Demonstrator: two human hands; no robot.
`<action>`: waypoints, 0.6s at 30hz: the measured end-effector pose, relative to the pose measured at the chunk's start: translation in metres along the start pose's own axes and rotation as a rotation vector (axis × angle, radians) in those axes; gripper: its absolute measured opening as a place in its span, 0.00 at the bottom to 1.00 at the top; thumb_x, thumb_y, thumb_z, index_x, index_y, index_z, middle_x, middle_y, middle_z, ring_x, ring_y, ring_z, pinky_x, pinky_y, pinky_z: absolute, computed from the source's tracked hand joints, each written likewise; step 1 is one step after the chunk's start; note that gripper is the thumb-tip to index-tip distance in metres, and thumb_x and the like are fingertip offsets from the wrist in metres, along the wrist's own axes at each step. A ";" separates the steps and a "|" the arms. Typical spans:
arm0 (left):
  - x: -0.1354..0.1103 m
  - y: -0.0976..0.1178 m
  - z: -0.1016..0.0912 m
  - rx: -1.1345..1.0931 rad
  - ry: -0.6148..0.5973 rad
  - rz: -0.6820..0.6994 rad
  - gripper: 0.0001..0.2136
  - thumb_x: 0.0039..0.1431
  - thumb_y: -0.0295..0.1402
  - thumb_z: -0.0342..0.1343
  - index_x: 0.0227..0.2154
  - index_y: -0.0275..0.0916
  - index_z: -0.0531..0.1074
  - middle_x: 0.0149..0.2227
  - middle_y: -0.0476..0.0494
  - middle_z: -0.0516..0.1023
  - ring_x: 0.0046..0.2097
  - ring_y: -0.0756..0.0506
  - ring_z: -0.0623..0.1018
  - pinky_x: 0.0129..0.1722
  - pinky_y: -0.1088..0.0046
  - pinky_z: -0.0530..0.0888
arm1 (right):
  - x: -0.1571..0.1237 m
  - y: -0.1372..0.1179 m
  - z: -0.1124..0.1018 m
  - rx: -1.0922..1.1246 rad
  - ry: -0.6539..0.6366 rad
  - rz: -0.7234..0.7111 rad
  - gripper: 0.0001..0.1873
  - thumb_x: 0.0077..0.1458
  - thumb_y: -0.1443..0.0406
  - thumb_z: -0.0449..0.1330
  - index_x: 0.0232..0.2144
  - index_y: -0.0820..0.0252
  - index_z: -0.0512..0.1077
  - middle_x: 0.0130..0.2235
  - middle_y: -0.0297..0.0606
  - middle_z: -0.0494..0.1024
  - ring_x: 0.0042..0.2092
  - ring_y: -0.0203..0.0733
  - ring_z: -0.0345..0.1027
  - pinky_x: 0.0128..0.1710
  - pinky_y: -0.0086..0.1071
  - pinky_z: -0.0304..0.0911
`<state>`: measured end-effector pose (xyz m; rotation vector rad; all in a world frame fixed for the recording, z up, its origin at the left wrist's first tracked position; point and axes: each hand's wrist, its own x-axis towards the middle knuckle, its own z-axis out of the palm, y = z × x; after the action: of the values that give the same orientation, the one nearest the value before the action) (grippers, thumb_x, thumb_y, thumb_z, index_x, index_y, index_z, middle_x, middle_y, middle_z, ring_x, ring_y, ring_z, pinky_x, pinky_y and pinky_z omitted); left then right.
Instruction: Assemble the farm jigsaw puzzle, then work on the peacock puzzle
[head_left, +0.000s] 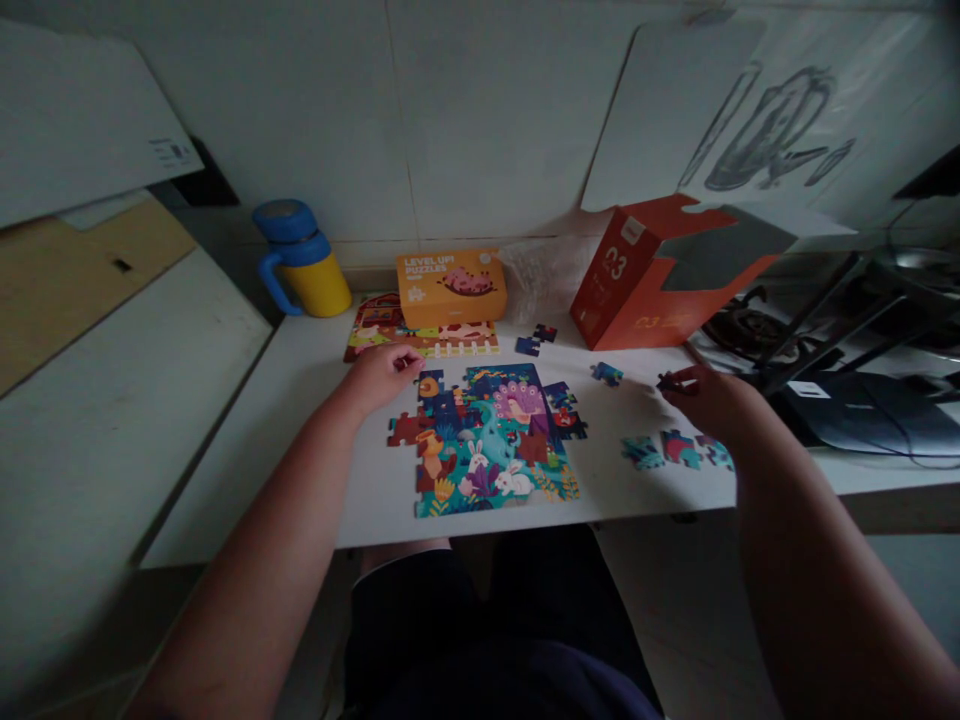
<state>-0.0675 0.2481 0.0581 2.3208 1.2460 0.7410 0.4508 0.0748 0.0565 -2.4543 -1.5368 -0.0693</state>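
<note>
A partly joined jigsaw puzzle of animals in teal and purple lies flat on the white table, with gaps along its upper edge. My left hand is by its upper left corner, fingers curled closed, and nothing shows in them. Off to the right, my right hand pinches a small dark puzzle piece just above the table. Near that hand lies a loose blue piece. Below it are a teal piece, a red and teal piece and another piece, partly behind my wrist.
At the back stand a blue and yellow mug, an orange puzzle box on a farm-picture puzzle, crumpled clear plastic and an open red box. Two dark pieces lie behind the puzzle. A stove burner is at right.
</note>
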 end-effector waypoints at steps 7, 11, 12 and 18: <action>-0.006 0.021 0.006 -0.389 -0.189 -0.018 0.19 0.63 0.50 0.64 0.42 0.37 0.83 0.41 0.40 0.87 0.42 0.43 0.83 0.43 0.69 0.78 | -0.094 -0.137 0.001 0.885 -0.239 -0.089 0.20 0.62 0.46 0.64 0.42 0.55 0.75 0.36 0.41 0.83 0.31 0.44 0.74 0.31 0.35 0.67; -0.013 0.039 0.004 -0.607 -0.442 -0.015 0.22 0.61 0.51 0.68 0.47 0.38 0.83 0.44 0.38 0.87 0.40 0.45 0.83 0.37 0.72 0.77 | -0.132 -0.209 0.014 1.256 -0.438 -0.092 0.20 0.59 0.46 0.67 0.36 0.52 0.67 0.31 0.32 0.78 0.30 0.41 0.71 0.29 0.32 0.64; -0.015 0.043 0.003 -0.633 -0.484 -0.014 0.22 0.61 0.52 0.68 0.47 0.38 0.83 0.44 0.37 0.87 0.39 0.45 0.82 0.35 0.73 0.76 | -0.136 -0.220 0.017 1.283 -0.449 -0.099 0.20 0.59 0.46 0.67 0.36 0.52 0.67 0.30 0.31 0.76 0.30 0.41 0.71 0.29 0.32 0.64; -0.021 0.060 0.006 -0.612 -0.548 0.017 0.17 0.58 0.47 0.70 0.35 0.36 0.83 0.34 0.45 0.83 0.33 0.49 0.78 0.36 0.73 0.74 | -0.141 -0.252 0.027 1.276 -0.425 -0.137 0.20 0.60 0.48 0.67 0.34 0.52 0.64 0.29 0.32 0.78 0.31 0.42 0.74 0.30 0.32 0.66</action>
<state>-0.0350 0.1983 0.0824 1.8386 0.6388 0.3705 0.1609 0.0613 0.0522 -1.3508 -1.2216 1.0947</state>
